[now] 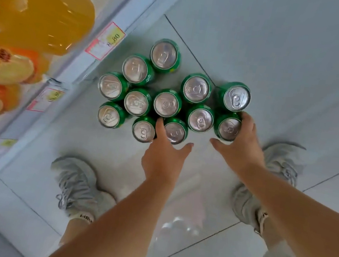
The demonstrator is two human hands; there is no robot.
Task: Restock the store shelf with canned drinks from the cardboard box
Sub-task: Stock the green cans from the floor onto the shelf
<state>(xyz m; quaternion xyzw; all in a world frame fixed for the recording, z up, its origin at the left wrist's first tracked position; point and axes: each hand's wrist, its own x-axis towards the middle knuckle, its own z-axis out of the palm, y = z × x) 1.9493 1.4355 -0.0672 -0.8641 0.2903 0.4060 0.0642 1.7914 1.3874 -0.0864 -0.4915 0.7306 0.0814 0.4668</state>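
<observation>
Several green drink cans stand upright in a cluster on the tiled floor, silver tops facing me. My left hand reaches down at the near row. Its fingers run straight between two cans, and its thumb is spread just off the side of the near middle can. My right hand grips the can at the near right, with fingers over its far side and the thumb on its near side. No cardboard box is in view.
A white store shelf edge with price tags runs along the left. Big orange drink bottles stand on it. My two grey shoes are planted on the floor just behind the cans.
</observation>
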